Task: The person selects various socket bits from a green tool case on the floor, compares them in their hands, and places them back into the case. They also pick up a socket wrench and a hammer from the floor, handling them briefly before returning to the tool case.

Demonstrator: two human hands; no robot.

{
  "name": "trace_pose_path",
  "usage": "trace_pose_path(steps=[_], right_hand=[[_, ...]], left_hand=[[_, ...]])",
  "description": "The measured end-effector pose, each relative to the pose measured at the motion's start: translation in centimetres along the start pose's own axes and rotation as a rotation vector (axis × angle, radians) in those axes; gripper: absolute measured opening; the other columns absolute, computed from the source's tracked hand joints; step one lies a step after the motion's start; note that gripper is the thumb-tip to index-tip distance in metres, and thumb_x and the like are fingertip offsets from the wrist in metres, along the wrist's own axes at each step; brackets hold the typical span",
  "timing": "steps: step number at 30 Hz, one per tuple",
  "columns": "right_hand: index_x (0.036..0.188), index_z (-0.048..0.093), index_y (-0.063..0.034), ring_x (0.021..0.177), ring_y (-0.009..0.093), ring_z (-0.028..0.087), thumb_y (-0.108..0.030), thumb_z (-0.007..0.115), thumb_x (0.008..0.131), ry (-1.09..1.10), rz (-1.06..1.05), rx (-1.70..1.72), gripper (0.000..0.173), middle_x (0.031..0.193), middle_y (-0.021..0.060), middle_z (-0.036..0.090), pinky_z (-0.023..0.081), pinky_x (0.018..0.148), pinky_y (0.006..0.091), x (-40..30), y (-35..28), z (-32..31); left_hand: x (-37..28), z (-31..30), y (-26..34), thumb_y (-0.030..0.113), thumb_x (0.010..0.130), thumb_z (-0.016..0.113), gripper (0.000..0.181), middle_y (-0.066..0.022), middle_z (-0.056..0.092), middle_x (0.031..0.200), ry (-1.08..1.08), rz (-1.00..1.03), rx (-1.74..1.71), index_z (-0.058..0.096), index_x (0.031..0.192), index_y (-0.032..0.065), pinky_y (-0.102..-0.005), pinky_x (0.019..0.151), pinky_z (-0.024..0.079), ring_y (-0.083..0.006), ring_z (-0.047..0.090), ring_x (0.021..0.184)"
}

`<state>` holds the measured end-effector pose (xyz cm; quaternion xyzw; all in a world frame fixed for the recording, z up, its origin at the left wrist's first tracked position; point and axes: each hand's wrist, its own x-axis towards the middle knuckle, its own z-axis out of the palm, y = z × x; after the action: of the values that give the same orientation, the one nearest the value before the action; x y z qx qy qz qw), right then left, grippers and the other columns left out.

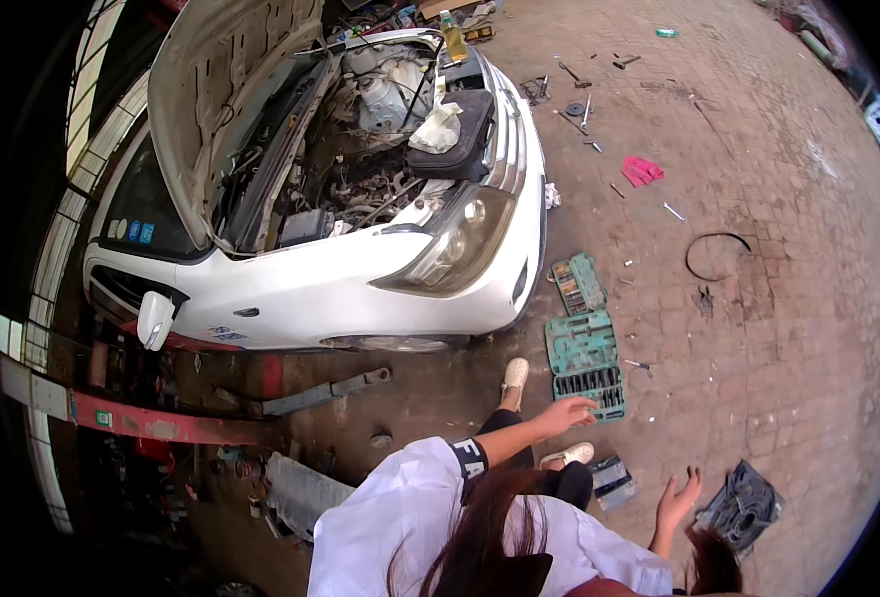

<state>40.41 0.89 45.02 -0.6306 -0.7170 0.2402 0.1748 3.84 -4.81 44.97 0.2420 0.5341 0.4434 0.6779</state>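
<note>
My left hand (565, 417) is held over the lower edge of an open green socket-set case (584, 345), its fingers loosely spread and holding nothing visible. Black sockets fill the case's lower half. Beyond it lies a smaller open green case (578, 284) of bits or sockets. To the right, my right hand (680, 498) is raised, empty, with fingers apart. It is between a grey-blue box (611, 481) by my foot and a dark moulded part with a round centre (742, 509) on the floor.
A white car (298, 298) stands at left, hood (216, 97) raised. A black case (458, 142) and a bottle of yellow liquid (453, 36) rest at its front. Wrenches (674, 213), a pink cloth (642, 171) and a black hose (708, 237) lie on the brick floor. A metal lift arm (328, 392) extends beside the car.
</note>
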Motion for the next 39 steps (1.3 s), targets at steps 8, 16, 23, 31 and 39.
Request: trace_pose_path(steps=[8,16,23,31,39], right_hand=[[0.106,0.060,0.0005,0.120,0.040,0.045,-0.011,0.063,0.082,-0.266,-0.158,0.107,0.026,0.128,0.0241,0.048,0.036,0.102,0.0441,1.9,-5.0,-2.9],[0.103,0.061,0.0000,0.109,0.038,0.053,-0.011,0.065,0.080,-0.399,-0.372,0.109,0.026,0.115,0.0206,0.058,0.042,0.094,0.0428,2.5,-9.5,-2.0],[0.105,0.062,-0.0054,0.085,0.029,0.063,-0.010,0.066,0.079,-0.512,-0.590,0.015,0.027,0.094,0.0113,0.066,0.049,0.071,0.0381,7.8,-26.3,-7.3],[0.101,0.064,-0.0073,0.071,0.017,0.057,-0.015,0.072,0.072,0.077,-1.652,-0.035,0.031,0.096,0.0022,0.065,0.044,0.058,0.0282,8.0,-49.0,-20.3],[0.102,0.064,-0.0181,0.082,0.014,0.051,-0.017,0.068,0.075,0.500,-2.313,-0.074,0.027,0.102,-0.0047,0.051,0.044,0.061,0.0270,2.7,-57.8,-23.3]], left_hand=[[-18.0,-19.5,-15.3,0.014,0.081,0.062,0.021,-0.0106,0.065,0.067,1.077,-0.273,0.445,0.068,0.094,-0.0015,-0.0327,0.052,0.049,-0.0166,0.061,0.055],[-28.0,-18.9,-30.7,0.011,0.078,0.058,0.016,-0.0164,0.065,0.072,1.199,-0.679,0.040,0.065,0.088,0.0001,-0.0371,0.048,0.047,-0.0267,0.063,0.056],[-20.3,-19.3,-23.8,0.010,0.079,0.060,0.010,-0.0098,0.065,0.069,1.204,-0.524,0.159,0.065,0.084,0.0022,-0.0332,0.050,0.048,-0.0207,0.063,0.058],[-16.1,-22.9,-11.7,0.016,0.087,0.060,0.013,-0.0063,0.065,0.076,1.145,-0.183,-0.209,0.063,0.093,0.0043,-0.0268,0.048,0.048,-0.0141,0.059,0.056],[-19.9,-23.5,-17.9,0.015,0.086,0.058,0.012,-0.0058,0.065,0.070,1.197,-0.342,-0.272,0.063,0.086,0.0036,-0.0272,0.044,0.046,-0.0143,0.059,0.053]])
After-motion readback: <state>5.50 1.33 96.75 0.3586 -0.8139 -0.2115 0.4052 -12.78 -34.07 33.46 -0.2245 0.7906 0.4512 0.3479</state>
